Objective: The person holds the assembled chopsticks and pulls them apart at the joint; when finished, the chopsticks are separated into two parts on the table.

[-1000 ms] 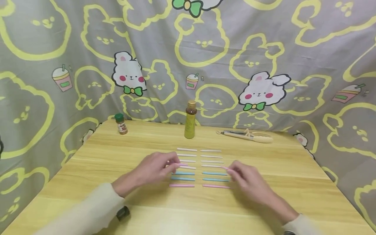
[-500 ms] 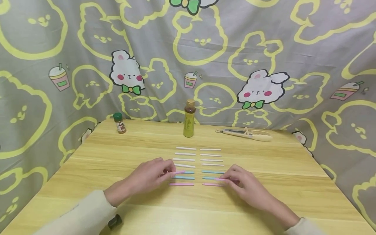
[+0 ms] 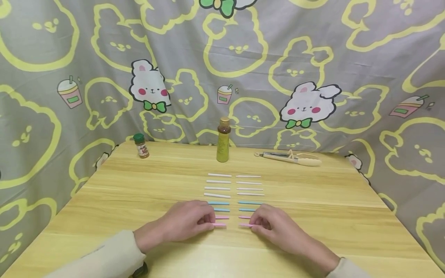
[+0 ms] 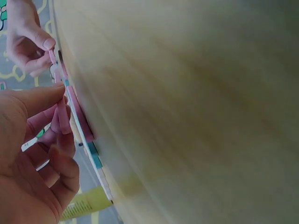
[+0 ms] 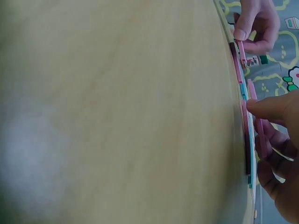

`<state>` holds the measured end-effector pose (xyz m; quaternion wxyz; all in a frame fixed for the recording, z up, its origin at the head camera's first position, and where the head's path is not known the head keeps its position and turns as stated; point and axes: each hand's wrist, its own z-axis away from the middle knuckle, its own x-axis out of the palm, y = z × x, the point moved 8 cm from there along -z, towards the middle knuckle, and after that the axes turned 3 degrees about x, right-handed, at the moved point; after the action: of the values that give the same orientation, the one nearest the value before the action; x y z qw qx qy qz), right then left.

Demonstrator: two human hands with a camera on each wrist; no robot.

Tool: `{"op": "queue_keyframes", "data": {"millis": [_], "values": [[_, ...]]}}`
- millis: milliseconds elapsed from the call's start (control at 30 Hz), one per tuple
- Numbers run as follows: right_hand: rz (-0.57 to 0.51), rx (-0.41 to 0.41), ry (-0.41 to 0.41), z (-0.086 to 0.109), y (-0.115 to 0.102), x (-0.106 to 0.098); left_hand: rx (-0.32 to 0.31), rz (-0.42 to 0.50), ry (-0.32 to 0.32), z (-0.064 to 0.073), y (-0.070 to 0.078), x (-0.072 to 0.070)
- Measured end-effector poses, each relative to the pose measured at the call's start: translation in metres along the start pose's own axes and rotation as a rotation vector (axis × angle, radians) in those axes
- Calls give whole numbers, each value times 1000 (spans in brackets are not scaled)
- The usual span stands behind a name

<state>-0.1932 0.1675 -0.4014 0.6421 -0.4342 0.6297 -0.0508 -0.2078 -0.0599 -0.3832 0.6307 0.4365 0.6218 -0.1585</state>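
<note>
My left hand point(image 3: 189, 221) pinches a slim pink stick point(image 3: 220, 225) between thumb and fingers; in the left wrist view this pink stick point(image 4: 64, 119) is held just above the table. Opposite it, my right hand point(image 3: 278, 226) pinches another pink stick point(image 3: 244, 225), its thin end pointing left. The two held sticks face each other across a gap. Just behind each lies one more pink stick, the left pink stick point(image 3: 222, 217) and the right pink stick point(image 3: 244, 217), partly covered by the fingers. Blue sticks point(image 3: 222, 210) and white sticks point(image 3: 217, 188) lie farther back in two columns.
At the back of the wooden table point(image 3: 121, 185) stand a green-capped spice jar point(image 3: 141, 147) and a gold-capped bottle point(image 3: 223, 143). Tongs point(image 3: 288, 157) lie at the back right. A patterned curtain point(image 3: 194, 46) hangs behind the table.
Both hands have moved toward the front of the table with their pink sticks, past the white and blue rows. They have also come closer together. The sticks on the table keep their places.
</note>
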Motion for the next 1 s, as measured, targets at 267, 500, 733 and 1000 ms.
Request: {"op": "queue_keyframes", "data": {"millis": [267, 500, 733, 1000], "values": [[67, -10, 20, -3, -1, 0, 19, -41, -1, -6, 6, 4], [77, -16, -3, -4, -3, 2, -1, -52, -11, -9, 5, 5], [77, -17, -16, -4, -4, 4, -8, -31, -23, -9, 4, 5], [59, 41, 83, -2, 3, -25, -54, -47, 10, -10, -8, -14]]}}
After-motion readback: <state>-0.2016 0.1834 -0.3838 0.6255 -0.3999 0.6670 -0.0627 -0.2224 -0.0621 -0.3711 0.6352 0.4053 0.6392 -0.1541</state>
